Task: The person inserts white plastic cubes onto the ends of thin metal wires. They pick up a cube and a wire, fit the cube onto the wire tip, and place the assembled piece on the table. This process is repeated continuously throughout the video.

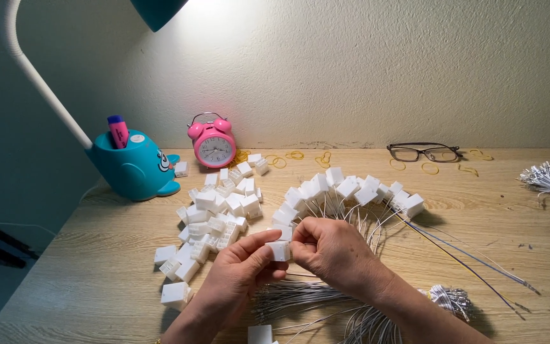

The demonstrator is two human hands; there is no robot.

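The left hand [240,271] and the right hand [326,248] meet over the middle of the light wooden table [510,242], both pinched on one small white plastic connector block [280,250]. The left hand grips it from the side with thumb and forefinger closed on it; the right hand curls its fingers around the block's other side, knuckles up, so the block sits squeezed between the two sets of fingertips.

Just beyond the left hand lies a loose heap of matching white plastic blocks [218,220], spilling toward its wrist, with one more block [176,294] lying just left of that wrist. Beyond the right hand, a curved row of white blocks with thin grey wires attached [351,188] fans out, the wires running back under the hands into a grey wire bundle [313,299] beneath both wrists. Another white block [260,334] sits at the near edge between the forearms.

Farther back from the left hand stands a teal whale-shaped pen holder [132,165] with a pink marker [118,131] in it, joined to a white lamp arm [39,79]. Next to it is a pink twin-bell alarm clock [212,144]. Well beyond the right hand lie dark-framed glasses [424,152] and scattered yellow rubber bands [428,168]. Far right of the right hand rests a bunch of silvery wire ends [545,178].
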